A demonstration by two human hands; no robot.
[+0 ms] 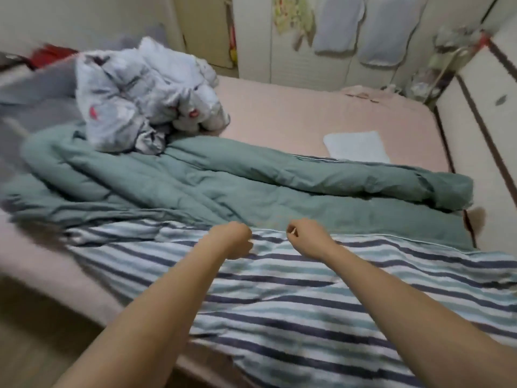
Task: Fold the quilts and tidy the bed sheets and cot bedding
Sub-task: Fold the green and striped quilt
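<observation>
A puffy green quilt [251, 186], its striped blue, navy and white underside [307, 289] turned up, is spread across the near edge of the bed [293, 113]. The fabric is soft and creased. Both hands are curled at the fold line: the left hand [236, 240] and right hand [306, 238] appear to pinch the cloth, though blur hides the contact. A crumpled pale printed quilt [140, 93] is heaped toward the far left corner, and a small white folded cloth [356, 147] lies near the right edge. No writing is legible.
</observation>
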